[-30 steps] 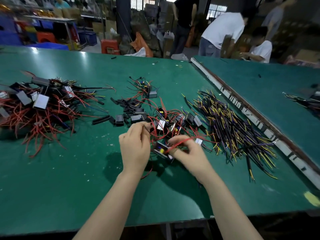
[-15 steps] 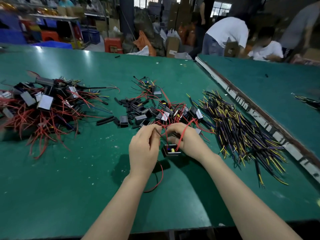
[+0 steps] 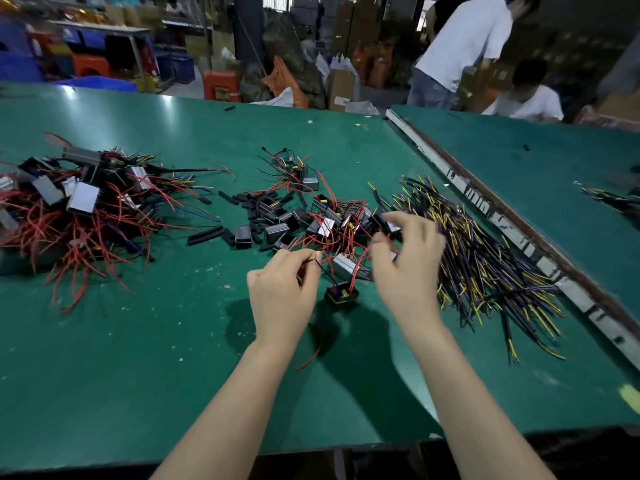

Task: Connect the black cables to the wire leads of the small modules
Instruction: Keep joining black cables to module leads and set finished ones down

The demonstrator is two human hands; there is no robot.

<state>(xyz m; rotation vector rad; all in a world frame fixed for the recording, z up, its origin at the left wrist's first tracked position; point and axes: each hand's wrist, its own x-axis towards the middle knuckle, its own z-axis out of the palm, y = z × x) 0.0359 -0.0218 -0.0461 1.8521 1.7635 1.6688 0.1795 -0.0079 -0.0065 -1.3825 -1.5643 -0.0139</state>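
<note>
A small black module [image 3: 341, 294] sits on the green table [image 3: 138, 358] between my hands, with red and black leads rising from it. My left hand [image 3: 282, 292] pinches the bare tips of its leads between thumb and forefinger. My right hand [image 3: 405, 265] hovers blurred to the right of the module, fingers spread and holding nothing, close to the heap of black cables [image 3: 485, 258] with yellow and purple wires. More loose modules [image 3: 311, 223] with red leads lie just beyond my hands.
A big tangle of modules with red wires [image 3: 72, 216] fills the left of the table. Short black sleeves [image 3: 207, 233] lie scattered mid-table. A metal strip [image 3: 502, 216] joins a second green table on the right. Two people work at the far right.
My right hand let go of the module's red lead and moved right toward the black cable heap, fingers now spread. The module rests on the table; my left hand still pinches its leads.
</note>
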